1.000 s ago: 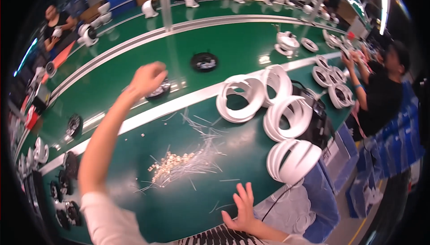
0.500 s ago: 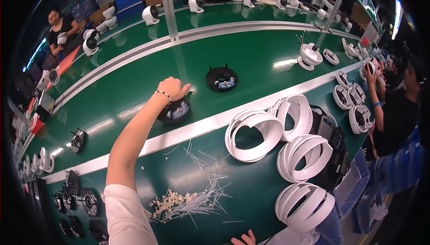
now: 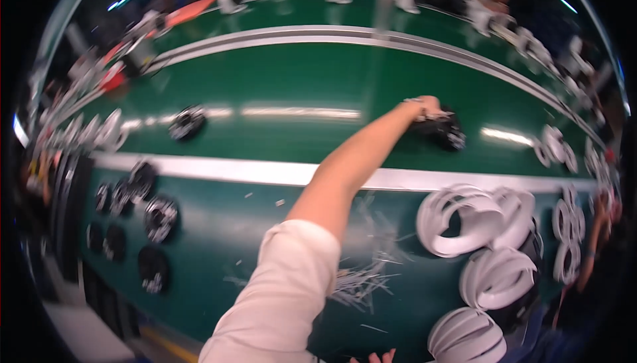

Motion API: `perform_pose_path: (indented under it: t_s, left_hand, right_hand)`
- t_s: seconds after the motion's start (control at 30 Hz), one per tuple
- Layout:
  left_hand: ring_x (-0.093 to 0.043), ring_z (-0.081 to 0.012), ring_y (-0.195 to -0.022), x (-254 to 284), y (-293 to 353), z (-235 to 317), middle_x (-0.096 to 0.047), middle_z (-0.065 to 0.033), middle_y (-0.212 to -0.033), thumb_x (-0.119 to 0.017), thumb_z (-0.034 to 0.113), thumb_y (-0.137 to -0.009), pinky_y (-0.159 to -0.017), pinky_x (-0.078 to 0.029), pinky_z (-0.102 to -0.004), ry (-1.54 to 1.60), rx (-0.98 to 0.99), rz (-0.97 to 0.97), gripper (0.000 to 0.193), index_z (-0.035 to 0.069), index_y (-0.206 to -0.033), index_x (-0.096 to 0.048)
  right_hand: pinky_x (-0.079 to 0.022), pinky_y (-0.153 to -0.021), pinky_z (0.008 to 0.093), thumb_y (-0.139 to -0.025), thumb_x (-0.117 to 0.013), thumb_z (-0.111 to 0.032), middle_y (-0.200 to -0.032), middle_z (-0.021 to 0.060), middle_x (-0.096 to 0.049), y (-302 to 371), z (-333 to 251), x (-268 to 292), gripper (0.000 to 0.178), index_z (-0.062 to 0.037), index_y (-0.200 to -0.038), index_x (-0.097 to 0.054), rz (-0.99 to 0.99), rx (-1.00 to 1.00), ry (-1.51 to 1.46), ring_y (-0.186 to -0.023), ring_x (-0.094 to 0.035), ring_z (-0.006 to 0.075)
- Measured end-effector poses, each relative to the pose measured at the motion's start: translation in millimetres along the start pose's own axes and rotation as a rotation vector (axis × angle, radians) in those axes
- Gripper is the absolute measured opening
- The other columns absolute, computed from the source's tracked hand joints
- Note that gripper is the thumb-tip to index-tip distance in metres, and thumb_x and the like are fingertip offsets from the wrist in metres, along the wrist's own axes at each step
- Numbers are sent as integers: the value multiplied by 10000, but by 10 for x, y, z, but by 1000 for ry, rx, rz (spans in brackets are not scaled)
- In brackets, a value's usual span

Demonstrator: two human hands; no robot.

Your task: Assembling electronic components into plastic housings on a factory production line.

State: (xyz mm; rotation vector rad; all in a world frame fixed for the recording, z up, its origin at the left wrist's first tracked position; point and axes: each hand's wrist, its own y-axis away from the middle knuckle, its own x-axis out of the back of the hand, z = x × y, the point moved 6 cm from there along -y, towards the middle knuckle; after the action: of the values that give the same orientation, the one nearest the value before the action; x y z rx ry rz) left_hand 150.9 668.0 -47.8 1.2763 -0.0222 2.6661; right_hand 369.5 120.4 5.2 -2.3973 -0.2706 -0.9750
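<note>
My left arm stretches far across to the green belt. My left hand (image 3: pixel 428 105) is closed at the edge of a black round housing (image 3: pixel 439 128); blur hides the fingertips and whether one or two black parts lie there. At the bottom edge only the fingertips of my right hand (image 3: pixel 375 358) show, somewhat apart, with nothing visible in them. Beneath my left upper arm, a pile of thin pale strips (image 3: pixel 363 287) lies on the near green table.
White ring-shaped shells (image 3: pixel 458 220) stand in a group on the right of the table. Several black round parts (image 3: pixel 161 218) lie on the left. A white rail (image 3: pixel 259 170) separates table and belt (image 3: pixel 279 74). Another black part (image 3: pixel 188 123) sits on the belt's left.
The view has swung left. My left hand has moved right along the belt with the black housing, to where the second black part was. My right hand stays at the bottom edge.
</note>
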Motion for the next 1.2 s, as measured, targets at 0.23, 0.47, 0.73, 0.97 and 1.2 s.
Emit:
perform_pose_path:
  t_s: [0.23,0.47,0.73,0.97,1.2]
  left_hand:
    - [-547,-223,-837,1129,2619,-222,-568,-135,-917,-510,444,-804,-708,-444,-332,-77,-211,100,420,55,-935,-600]
    - [-509,-273,-552,1316,4865,-935,-533,-194,-611,-482,332,-831,-553,-406,-360,-109,416,456,392,-34,-705,-547]
    - [-570,-378,-748,1111,5861,-1147,-594,-217,-778,-398,367,-842,-704,-450,-454,-377,790,481,413,1,-796,-585]
    - [-591,-351,-752,1453,6073,-1084,-594,-227,-760,-437,461,-807,-679,-476,-422,-548,910,513,500,-16,-790,-587]
    - [-528,-355,-905,2081,4978,-1242,-512,-226,-971,-529,421,-760,-781,-439,-420,-448,701,807,540,-34,-1034,-425]
  right_hand:
    - [-361,-822,641,-833,-469,-213,-1156,215,-407,58,8,24,301,-119,-1118,-499,-239,356,168,-1007,-417,472]
    - [-393,-783,581,-808,-488,-227,-907,49,-553,191,149,-189,262,-101,-1038,-512,205,689,320,-894,-511,398]
    - [-333,-879,539,-752,-562,-194,-1094,271,-492,-108,-267,-71,188,-54,-874,-597,160,350,119,-1082,-394,440]
    - [-311,-892,549,-754,-555,-176,-1136,269,-472,-140,-312,-82,182,-45,-875,-593,181,324,119,-1097,-386,438]
    - [-310,-887,562,-756,-545,-170,-1118,277,-484,-147,-313,-112,180,-39,-867,-598,232,350,149,-1083,-401,445]
